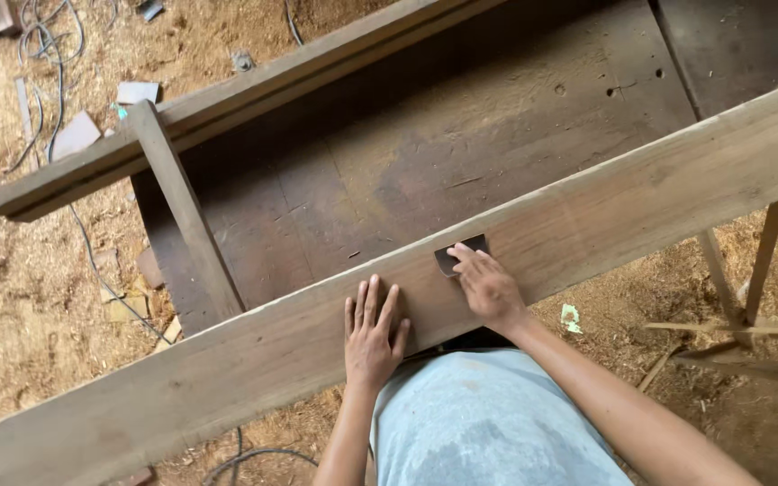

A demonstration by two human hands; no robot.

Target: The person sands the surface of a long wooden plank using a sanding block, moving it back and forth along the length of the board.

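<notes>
So we've got our left hand flat, fingers spread, on the plank, right hand fingers pressing a dark sanding pad onto it.

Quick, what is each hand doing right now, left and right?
Left hand: open, flat on the long wooden plank, holding nothing.
Right hand: fingertips pressing a small dark flat piece onto the plank.

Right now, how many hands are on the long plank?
2. The left hand lies flat on the plank, fingers spread. The right hand is just beside it, fingertips pressing a small dark flat piece against the wood. No other hands show.
</notes>
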